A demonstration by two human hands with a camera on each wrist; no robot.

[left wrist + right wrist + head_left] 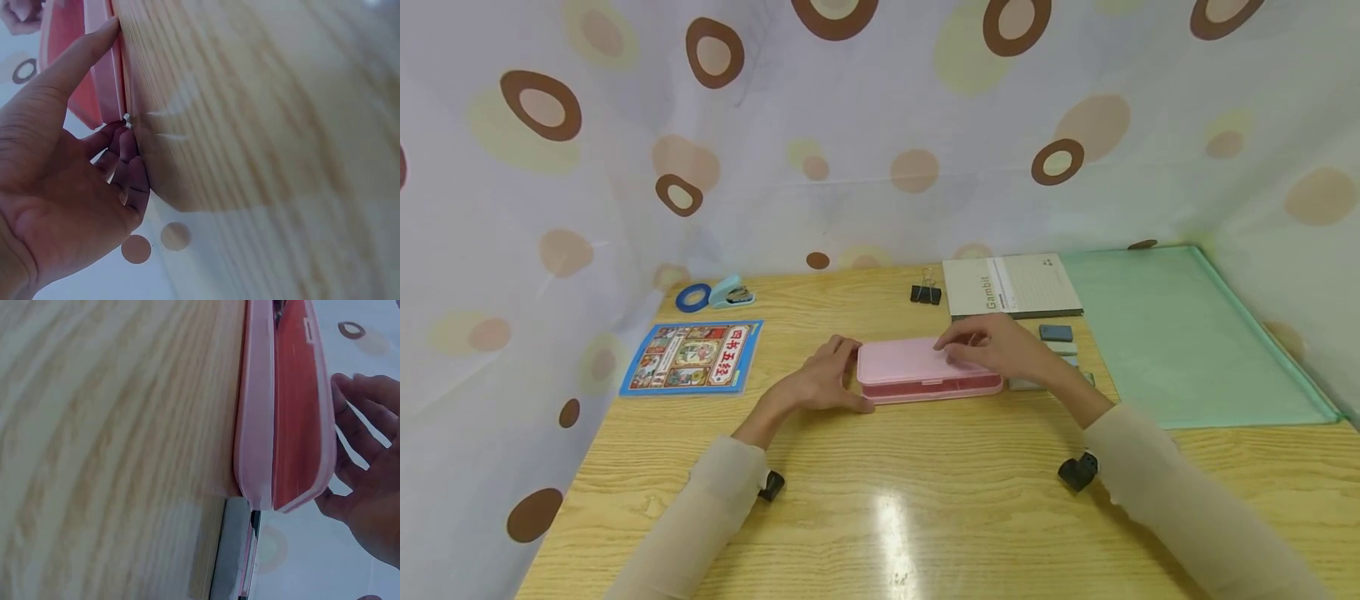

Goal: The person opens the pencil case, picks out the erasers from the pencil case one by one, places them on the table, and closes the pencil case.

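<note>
A pink pencil case (902, 360) lies on the table with its lid partly raised, leaving a gap along the front. At its left end, my left hand (823, 379) holds the case, thumb along the front corner and fingers around the end. In the left wrist view, the thumb of my left hand (62, 156) lies against the case wall (107, 69). My right hand (1000, 346) touches the top of the lid near its right side. The right wrist view shows the fingers of my right hand (369, 450) loosely bent against the lid's outer face (330, 425).
Behind the case are a notebook (1037, 287) and a black binder clip (926, 294). Erasers (1056, 333) lie to the right, beside a green mat (1195, 342). On the left are a booklet (692, 358), blue tape (692, 297) and a stapler (730, 292).
</note>
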